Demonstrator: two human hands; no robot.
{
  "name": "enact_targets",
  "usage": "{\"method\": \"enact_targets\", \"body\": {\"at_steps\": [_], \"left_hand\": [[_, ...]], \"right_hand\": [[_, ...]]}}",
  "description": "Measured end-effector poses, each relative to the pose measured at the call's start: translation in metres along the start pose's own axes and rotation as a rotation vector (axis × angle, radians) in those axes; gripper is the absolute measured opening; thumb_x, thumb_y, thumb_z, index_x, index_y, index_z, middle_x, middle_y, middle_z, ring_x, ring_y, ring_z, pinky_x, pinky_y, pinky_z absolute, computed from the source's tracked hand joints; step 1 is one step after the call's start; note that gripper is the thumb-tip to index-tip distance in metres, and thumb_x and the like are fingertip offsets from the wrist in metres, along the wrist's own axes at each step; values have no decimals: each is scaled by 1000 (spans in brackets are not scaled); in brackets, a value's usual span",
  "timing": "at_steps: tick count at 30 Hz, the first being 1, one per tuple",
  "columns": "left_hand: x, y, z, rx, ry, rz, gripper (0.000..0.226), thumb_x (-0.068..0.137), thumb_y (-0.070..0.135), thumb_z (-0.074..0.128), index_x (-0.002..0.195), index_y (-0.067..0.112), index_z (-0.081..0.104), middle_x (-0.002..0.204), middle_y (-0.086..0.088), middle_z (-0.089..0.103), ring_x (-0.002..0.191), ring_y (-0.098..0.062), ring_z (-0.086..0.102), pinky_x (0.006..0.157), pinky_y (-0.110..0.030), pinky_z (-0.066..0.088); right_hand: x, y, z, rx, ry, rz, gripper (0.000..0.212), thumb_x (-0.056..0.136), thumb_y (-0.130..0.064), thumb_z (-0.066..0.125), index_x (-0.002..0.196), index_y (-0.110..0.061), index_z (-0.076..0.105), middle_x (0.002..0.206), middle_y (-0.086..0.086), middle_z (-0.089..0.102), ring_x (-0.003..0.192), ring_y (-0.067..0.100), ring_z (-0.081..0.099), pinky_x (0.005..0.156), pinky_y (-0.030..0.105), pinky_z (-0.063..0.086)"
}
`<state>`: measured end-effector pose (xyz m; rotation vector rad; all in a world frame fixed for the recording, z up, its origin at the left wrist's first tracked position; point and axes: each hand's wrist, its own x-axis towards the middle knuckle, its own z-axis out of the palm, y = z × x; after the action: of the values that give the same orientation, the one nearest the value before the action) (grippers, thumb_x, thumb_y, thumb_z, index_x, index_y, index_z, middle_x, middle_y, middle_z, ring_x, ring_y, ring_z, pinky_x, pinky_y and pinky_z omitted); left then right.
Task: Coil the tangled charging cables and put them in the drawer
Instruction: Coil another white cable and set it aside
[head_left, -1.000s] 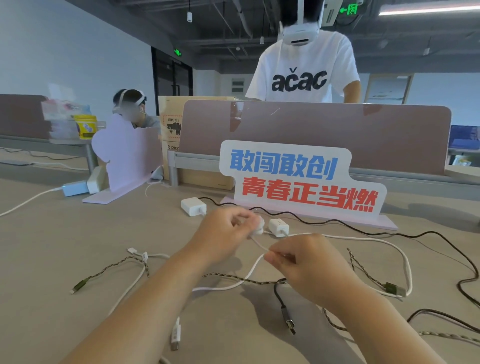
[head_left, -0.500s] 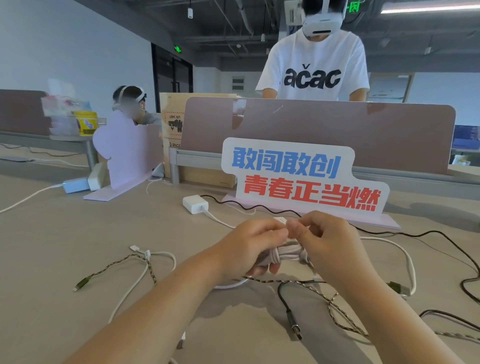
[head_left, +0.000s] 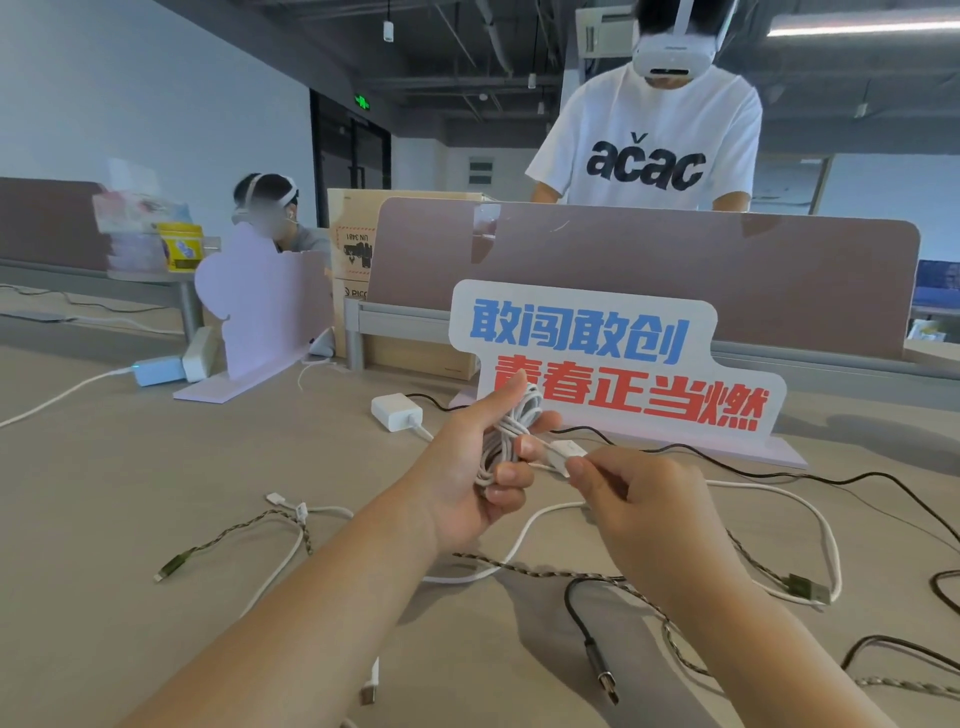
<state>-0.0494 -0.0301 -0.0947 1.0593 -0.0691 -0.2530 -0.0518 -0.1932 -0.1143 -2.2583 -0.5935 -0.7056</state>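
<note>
Raised above the table (head_left: 104, 519), the left hand (head_left: 467, 478) clamps the white cable's (head_left: 506, 441) loops so they cannot spring apart, while the right hand (head_left: 639, 499) pinches its plug end (head_left: 563, 453) for tucking in.

Two bare forearms reach into view from the bottom edge, with no sleeves, watch, bracelet or rings showing. The left hand (head_left: 467, 467) and right hand (head_left: 639, 499) are ungloved, the fingernails short and unpainted where they can be seen.
</note>
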Motion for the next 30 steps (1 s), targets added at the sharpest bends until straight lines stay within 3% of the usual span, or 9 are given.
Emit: {"method": "enact_targets", "body": {"at_steps": [3,9,14,18,21,23,26,30], "left_hand": [[2,5,-5,15,77,-4,45,84,53,58,92,9,63,53,5,42,33,-2,30,32,-12,19],[3,10,-15,48,158,9,46,85,55,58,91,9,64,51,7,43,33,-1,30,30,-12,19],[6,1,-20,402,223,0,51,87,58,53,97,9,67,56,7,46,39,-3,33,34,-14,22],[1,-10,-15,662,72,-121,61,88,65,43,97,11,71,61,4,47,42,-4,34,37,-14,22],[1,-17,-8,734,-109,-226,87,81,80,20,96,11,71,58,2,50,41,-5,35,37,-14,22],[-1,-19,-5,701,-255,-293,98,72,86,15,99,9,69,57,2,49,38,-4,35,36,-14,21],[-3,-19,0,708,-369,-243,84,77,82,35,101,7,65,55,3,48,36,-3,33,37,-15,18],[-3,-20,4,632,-319,-170,49,90,54,44,103,9,60,52,1,48,33,-4,32,34,-15,16]], "right_hand": [[-1,-5,0,-34,-20,-37,32,89,-35,55,67,-14,62,45,-3,43,48,13,38,47,24,29],[-3,-18,0,-47,-70,-102,34,90,-37,53,63,-16,57,48,-5,41,49,14,38,47,24,29],[-4,-6,-7,-114,-26,-229,4,81,-20,68,79,-22,70,62,-8,60,54,10,51,49,29,45],[1,-3,-14,-80,111,-277,6,77,-20,66,78,-21,71,58,-12,53,50,7,46,46,28,42],[4,1,-13,-22,167,-267,7,75,-21,71,81,-20,73,56,-22,40,55,1,44,49,14,36],[5,3,-13,61,111,-178,8,75,-23,75,83,-24,74,60,-21,53,59,-1,52,54,12,42],[6,2,-17,227,-71,51,5,78,-30,68,78,-35,70,68,-4,70,63,13,62,61,29,52],[7,5,-16,335,-160,185,19,87,-33,59,75,-27,72,63,4,69,57,25,60,56,35,50]]}}
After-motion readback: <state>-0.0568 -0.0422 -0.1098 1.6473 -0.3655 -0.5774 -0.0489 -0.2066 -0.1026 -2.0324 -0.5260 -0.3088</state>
